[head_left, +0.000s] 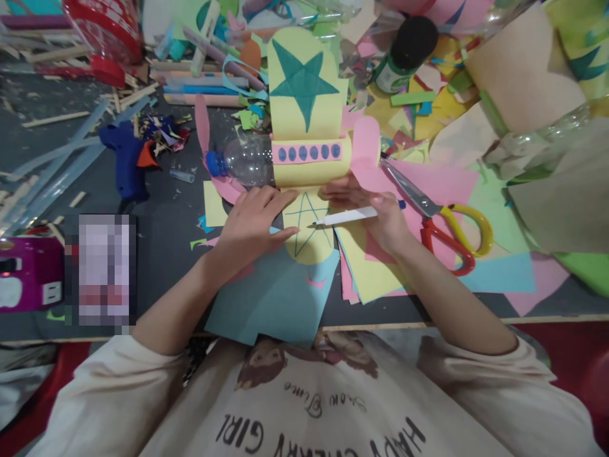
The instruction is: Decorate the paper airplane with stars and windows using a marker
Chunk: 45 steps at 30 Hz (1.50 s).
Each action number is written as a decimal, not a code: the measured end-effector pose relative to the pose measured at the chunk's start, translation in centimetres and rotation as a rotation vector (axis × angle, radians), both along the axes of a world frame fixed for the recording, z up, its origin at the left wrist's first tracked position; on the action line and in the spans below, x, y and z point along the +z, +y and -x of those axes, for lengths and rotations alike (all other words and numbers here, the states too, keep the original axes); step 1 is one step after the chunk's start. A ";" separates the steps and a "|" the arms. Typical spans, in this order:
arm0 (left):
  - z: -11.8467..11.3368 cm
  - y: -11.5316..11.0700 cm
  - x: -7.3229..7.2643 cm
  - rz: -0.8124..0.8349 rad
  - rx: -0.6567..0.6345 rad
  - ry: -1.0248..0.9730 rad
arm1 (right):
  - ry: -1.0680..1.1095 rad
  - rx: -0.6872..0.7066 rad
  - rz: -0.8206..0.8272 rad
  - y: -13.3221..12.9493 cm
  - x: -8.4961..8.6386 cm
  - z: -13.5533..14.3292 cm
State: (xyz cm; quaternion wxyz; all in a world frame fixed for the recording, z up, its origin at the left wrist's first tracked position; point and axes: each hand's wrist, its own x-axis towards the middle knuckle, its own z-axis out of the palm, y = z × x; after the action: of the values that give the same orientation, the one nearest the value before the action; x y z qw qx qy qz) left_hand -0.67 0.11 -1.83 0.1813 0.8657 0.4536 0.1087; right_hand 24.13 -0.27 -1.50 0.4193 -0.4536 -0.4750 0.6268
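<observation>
My left hand (257,219) lies on the lower yellow paper flap (311,255) with its thumb and fingers apart. On that flap is a star drawn in outline. My right hand (391,222) is closed around a white marker (349,216), whose dark tip is at the star's lines. Just beyond, a clear plastic bottle (248,158) with a blue cap lies on its side, wrapped in yellow paper. A pink strip (290,152) with blue dots runs along the wrap. The upper yellow flap (328,120) carries a filled green star (305,82). Pink paper loops stick out beside the bottle.
Scissors (419,190) with red and yellow handles lie right of my right hand on coloured paper. A blue glue gun (124,162), a blurred-out phone-like object (104,270) and a purple item (31,273) are at left. Scraps, markers and a black-capped bottle (404,54) fill the back.
</observation>
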 end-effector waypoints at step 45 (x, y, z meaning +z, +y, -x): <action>0.4 0.7 -0.4 0.111 0.020 -0.047 | -0.305 0.349 0.016 1.5 2.4 1.6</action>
State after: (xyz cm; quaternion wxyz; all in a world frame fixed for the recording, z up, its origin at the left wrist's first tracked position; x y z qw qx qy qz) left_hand -1.06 0.78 -2.21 0.2385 0.8469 0.4633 0.1057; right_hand 22.50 1.25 0.86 0.2241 -0.4573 -0.5992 0.6177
